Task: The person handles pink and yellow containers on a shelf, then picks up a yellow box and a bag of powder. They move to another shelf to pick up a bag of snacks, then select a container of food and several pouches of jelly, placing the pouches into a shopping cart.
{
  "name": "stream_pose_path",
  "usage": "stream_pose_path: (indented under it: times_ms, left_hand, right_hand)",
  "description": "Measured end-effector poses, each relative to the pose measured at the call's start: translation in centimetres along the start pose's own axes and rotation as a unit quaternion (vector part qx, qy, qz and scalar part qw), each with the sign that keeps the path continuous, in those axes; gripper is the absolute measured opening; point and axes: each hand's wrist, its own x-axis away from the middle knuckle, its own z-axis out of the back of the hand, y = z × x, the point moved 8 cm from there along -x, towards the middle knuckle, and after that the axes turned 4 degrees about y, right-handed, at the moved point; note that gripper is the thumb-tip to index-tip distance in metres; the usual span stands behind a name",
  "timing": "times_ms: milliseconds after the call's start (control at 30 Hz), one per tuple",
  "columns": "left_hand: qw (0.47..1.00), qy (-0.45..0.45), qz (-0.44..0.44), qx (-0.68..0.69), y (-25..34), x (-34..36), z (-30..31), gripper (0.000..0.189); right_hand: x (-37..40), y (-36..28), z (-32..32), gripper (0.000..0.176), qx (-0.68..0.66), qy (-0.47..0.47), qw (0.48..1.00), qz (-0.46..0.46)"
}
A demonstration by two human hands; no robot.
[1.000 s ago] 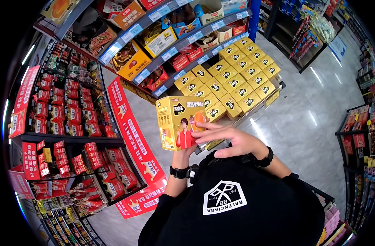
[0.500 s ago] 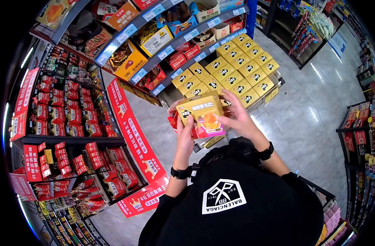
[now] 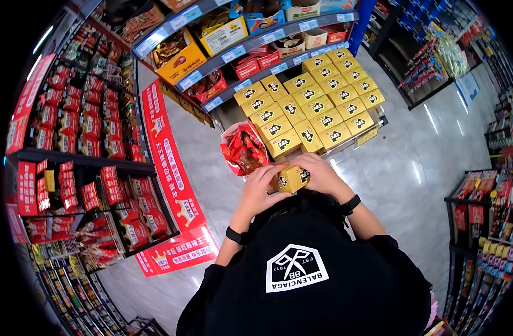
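Note:
A small gold box (image 3: 294, 178) with a black emblem is held close to my chest between both hands. My left hand (image 3: 260, 192) grips its left side, and my right hand (image 3: 322, 177) wraps round its right side. Just beyond my left hand stands an open red-and-white carton (image 3: 234, 155) filled with red packets. Past my hands, many gold boxes (image 3: 316, 103) stand in rows on a low stand. The face of the held box turned away from me is hidden.
Tiered shelves (image 3: 251, 45) with snack cartons rise behind the gold boxes. Racks of red packets (image 3: 82, 120) stand on the left, beside a red floor banner (image 3: 169, 151). More shelving (image 3: 475, 204) is on the right. Grey tiled floor (image 3: 407, 168) shows between.
The held box has come closer to my chest and turned, showing a different side. The red-and-white carton, mostly hidden behind it before, now shows fully. The view has shifted.

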Motion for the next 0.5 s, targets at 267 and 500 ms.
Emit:
stream_pose_path:
  times_ms: [267,500]
  left_hand:
    - [0.985,-0.052,0.150,-0.074,-6.8,8.4,-0.5,0.042]
    - [0.945,-0.101,0.291,-0.107,-11.0,16.1,-1.3,0.052]
  right_hand:
    - [-1.5,2.4,-2.9,0.050,0.200,-0.045,0.979,0.020]
    - [-2.4,4.3,-5.6,0.051,0.260,-0.063,0.963,0.025]
